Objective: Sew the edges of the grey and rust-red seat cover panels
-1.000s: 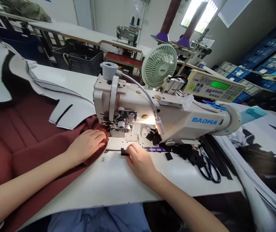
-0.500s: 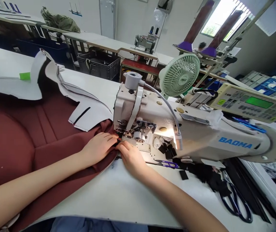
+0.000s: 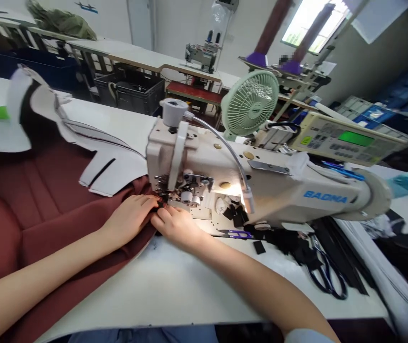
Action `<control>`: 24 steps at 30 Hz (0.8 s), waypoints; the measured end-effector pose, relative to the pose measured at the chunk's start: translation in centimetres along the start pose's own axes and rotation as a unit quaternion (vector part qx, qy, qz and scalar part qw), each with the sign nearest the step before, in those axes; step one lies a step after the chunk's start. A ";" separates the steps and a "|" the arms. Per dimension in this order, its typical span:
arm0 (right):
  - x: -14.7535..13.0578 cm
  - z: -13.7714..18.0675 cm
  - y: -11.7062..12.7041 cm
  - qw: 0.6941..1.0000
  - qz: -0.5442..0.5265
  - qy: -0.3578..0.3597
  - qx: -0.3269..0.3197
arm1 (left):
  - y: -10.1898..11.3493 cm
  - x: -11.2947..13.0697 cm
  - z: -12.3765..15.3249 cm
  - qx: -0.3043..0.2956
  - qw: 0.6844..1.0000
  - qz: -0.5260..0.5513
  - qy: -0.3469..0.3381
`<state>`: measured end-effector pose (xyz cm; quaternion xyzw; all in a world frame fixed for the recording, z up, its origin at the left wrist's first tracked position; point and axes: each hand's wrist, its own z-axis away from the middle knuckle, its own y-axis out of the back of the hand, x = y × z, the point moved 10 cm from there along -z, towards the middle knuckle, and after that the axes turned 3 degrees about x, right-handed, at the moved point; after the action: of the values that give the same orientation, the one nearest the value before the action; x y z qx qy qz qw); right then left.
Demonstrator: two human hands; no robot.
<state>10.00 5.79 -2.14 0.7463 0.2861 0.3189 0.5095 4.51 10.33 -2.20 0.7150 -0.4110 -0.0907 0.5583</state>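
Observation:
A dark red padded cover [image 3: 78,228] with white backing is spread over the left of the table, its edge running under the head of a sewing machine [image 3: 221,166]. My left hand [image 3: 128,219] presses the bunched fabric just left of the needle area, fingers closed on it. Right beside it, my right hand [image 3: 177,226] pinches the same fabric edge at the front of the presser foot. The fingertips of both hands nearly meet there. What lies directly under the needle is hidden by fingers and machine parts.
Purple thread snips [image 3: 238,234] and black fabric pieces [image 3: 238,214] lie by the machine bed. Large scissors [image 3: 327,274] and black strips [image 3: 343,257] are at right. A green fan [image 3: 250,102] and control panel [image 3: 350,138] stand behind the machine.
The whole scene has shifted left and slightly up as my head turned right. Both hands keep their places on the fabric by the needle.

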 end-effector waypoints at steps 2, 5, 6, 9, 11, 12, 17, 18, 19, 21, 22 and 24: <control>-0.1 0.3 0.1 1.000 0.002 -0.020 -0.021 | -0.2 -0.2 0.3 0.001 1.000 -0.001 -0.003; -0.8 0.8 0.3 0.998 -0.005 -0.035 -0.056 | -0.5 -0.4 0.7 0.000 1.000 0.001 -0.026; -1.2 0.8 0.4 0.997 -0.010 -0.035 -0.064 | -0.6 -0.4 0.8 0.001 0.999 0.001 -0.038; -2.0 0.8 0.7 0.997 -0.030 -0.030 -0.071 | -0.5 -0.4 0.9 0.013 0.997 -0.005 -0.074; -2.3 1.0 0.7 0.996 -0.041 -0.034 -0.069 | -0.5 -0.3 0.9 0.015 0.996 -0.006 -0.093; -2.4 1.2 0.7 0.996 -0.043 -0.037 -0.067 | -0.6 -0.3 0.8 0.011 0.995 -0.006 -0.097; -2.7 3.2 1.3 0.997 -0.006 -0.070 -0.034 | -0.8 -0.2 0.7 0.004 0.994 -0.011 -0.105; -2.7 3.6 1.5 0.997 0.000 -0.076 -0.025 | -0.7 0.0 0.6 0.004 0.994 -0.017 -0.106; -2.6 3.8 1.5 0.997 0.003 -0.079 -0.020 | -0.7 0.2 0.6 0.004 0.994 -0.023 -0.105; -2.7 4.0 1.3 0.997 0.003 -0.072 -0.017 | -0.5 0.5 0.4 -0.004 0.995 -0.035 -0.092; -2.7 3.9 1.1 0.998 0.003 -0.065 -0.018 | -0.5 0.6 0.3 -0.009 0.996 -0.040 -0.083; -2.7 3.6 0.6 0.998 0.002 -0.053 -0.021 | -0.3 0.8 0.0 -0.020 0.996 -0.051 -0.067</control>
<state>11.14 1.46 -3.04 0.7520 0.2502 0.2857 0.5388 5.18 9.81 -2.22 0.7160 -0.4089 -0.1747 0.5381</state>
